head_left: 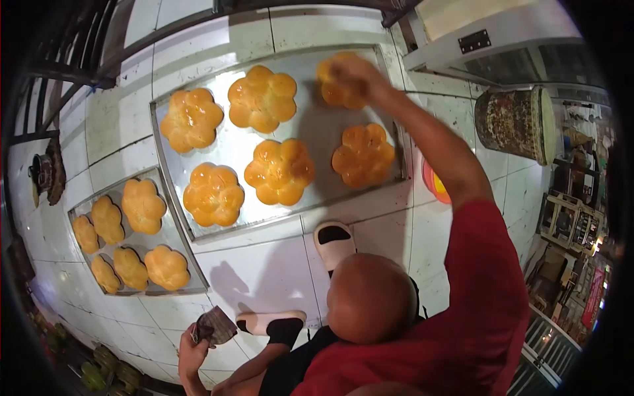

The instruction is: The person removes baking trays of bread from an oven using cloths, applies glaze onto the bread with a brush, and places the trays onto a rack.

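Note:
My left hand is closed on a dark, folded cloth at the lower left, beside my foot. My right hand reaches to the far right corner of a large metal tray, over a golden flower-shaped bread. Its fingers are smeared by motion, so whether they hold anything is unclear. Several more flower-shaped breads lie on this tray. A glossy one sits in the near row, and a browner one lies just below my right hand.
A smaller tray at the left carries several duller breads. Beside my right forearm a red-rimmed bowl with yellow contents is partly hidden. A stained bucket stands at the right on the white tiled floor. Dark metal racks border the upper left.

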`<action>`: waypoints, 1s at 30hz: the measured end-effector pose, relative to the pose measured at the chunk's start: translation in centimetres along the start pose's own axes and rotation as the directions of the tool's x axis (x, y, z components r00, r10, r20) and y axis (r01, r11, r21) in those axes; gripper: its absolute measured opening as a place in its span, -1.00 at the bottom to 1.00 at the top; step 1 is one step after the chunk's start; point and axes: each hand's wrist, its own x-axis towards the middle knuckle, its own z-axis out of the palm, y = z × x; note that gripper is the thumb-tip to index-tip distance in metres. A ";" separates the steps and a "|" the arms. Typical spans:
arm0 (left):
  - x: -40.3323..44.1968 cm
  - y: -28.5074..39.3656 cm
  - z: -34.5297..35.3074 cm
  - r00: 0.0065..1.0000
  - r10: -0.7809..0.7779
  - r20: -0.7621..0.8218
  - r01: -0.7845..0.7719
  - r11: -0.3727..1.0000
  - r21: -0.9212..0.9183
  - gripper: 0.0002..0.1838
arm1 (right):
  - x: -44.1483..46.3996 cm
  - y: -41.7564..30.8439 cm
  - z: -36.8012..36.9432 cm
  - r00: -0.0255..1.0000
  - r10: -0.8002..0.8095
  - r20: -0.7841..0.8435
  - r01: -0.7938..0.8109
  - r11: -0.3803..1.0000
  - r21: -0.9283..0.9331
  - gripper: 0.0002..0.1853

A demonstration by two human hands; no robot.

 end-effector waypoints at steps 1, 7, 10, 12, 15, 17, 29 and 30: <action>0.3 -0.3 0.4 1.000 0.000 -0.011 0.000 1.000 -0.030 -0.63 | -0.9 -2.7 1.2 0.995 -0.074 -0.060 0.095 0.845 0.526 -0.64; 0.3 0.3 0.3 0.998 -0.047 0.036 0.049 0.997 -0.060 -0.65 | -5.3 -0.5 -3.8 0.703 0.574 -0.420 -0.456 0.817 0.353 -0.61; 1.2 1.5 -0.1 0.998 -0.026 0.051 0.029 0.998 -0.055 -0.63 | -8.2 -3.0 -1.6 0.826 0.496 -0.267 -0.517 0.856 -0.008 -0.64; 1.3 1.4 -0.3 0.997 -0.040 0.070 0.046 0.995 -0.086 -0.64 | -7.3 -4.7 -0.1 0.932 0.273 -0.238 -0.286 0.958 -0.022 -0.61; 1.2 1.3 -0.6 0.996 -0.030 0.085 0.037 0.996 -0.080 -0.64 | -3.5 -2.7 0.8 0.826 0.510 -0.240 -0.473 0.859 0.197 -0.69; 0.5 1.2 -1.1 0.996 0.010 0.090 -0.004 0.997 -0.071 -0.65 | 0.2 -2.4 -3.1 0.624 0.661 -0.417 -0.434 0.737 0.518 -0.68; -5.9 4.8 -3.5 0.971 0.205 0.124 -0.235 0.914 0.331 -0.62 | -1.4 -1.1 -1.3 0.597 0.565 -0.570 -0.495 0.818 0.292 -0.61; -5.9 4.4 -3.5 0.970 0.199 0.139 -0.235 0.915 0.327 -0.62 | -1.5 -0.6 -1.5 0.669 0.577 -0.468 -0.575 0.801 0.165 -0.62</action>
